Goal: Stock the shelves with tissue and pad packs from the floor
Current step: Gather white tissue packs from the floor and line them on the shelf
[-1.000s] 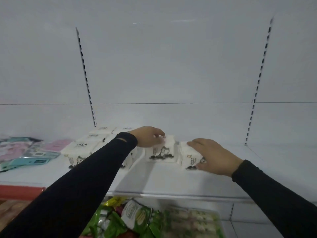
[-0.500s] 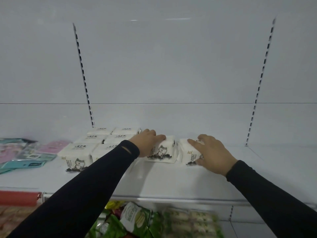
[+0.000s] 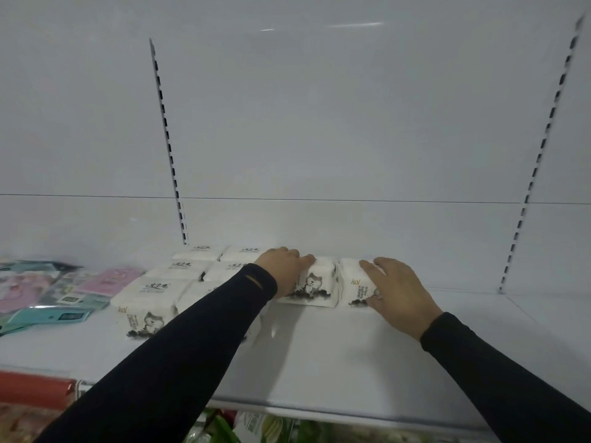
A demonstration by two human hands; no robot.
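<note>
Two white tissue packs with a dog print stand side by side on the white shelf [image 3: 335, 362]. My left hand [image 3: 283, 270] grips the left pack [image 3: 315, 284] over its top left corner. My right hand [image 3: 398, 290] lies over the right pack [image 3: 353, 284], fingers curled over its top and thumb at its front. Further left, several more white tissue packs [image 3: 145, 298] stand in rows on the shelf; my left sleeve hides part of them.
Flat pink and teal pad packs [image 3: 60, 292] lie at the shelf's left end. Slotted uprights [image 3: 168, 142] run up the white back panel. Green snack bags [image 3: 256, 428] show on the shelf below; a red strip [image 3: 32, 388] sits at lower left. Bare shelf extends right.
Both hands have pushed the two packs a little further back on the shelf. The view has shifted slightly left and closer.
</note>
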